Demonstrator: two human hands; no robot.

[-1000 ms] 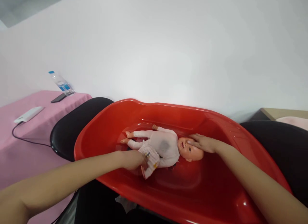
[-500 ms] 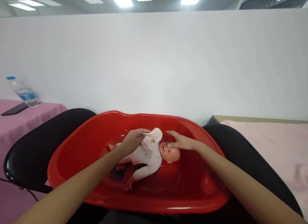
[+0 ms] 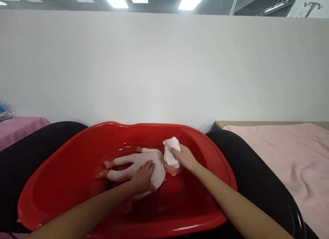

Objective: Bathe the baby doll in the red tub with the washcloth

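A baby doll [image 3: 144,161] with a white cloth body lies on its back in a red baby bathtub [image 3: 64,156] holding some water. Its feet point left and its head is on the right. My left hand [image 3: 144,177] rests on the doll's chest, fingers laid fairly flat and holding nothing. Pinched in my right hand [image 3: 187,156] is a small white washcloth [image 3: 171,148] with a yellow and green print. The washcloth hangs over the doll's face, hiding most of it.
Black chair-like surfaces [image 3: 253,163] flank the tub. To the right is a bed or table with a pink blanket [image 3: 288,146]. On the left, a pink-covered table [image 3: 23,127] carries a plastic bottle [image 3: 5,113], partly out of view. A white wall [image 3: 159,67] stands behind.
The washcloth passed from my left hand to my right and now covers the doll's face. My left hand moved down onto the doll's chest. The view turned right.
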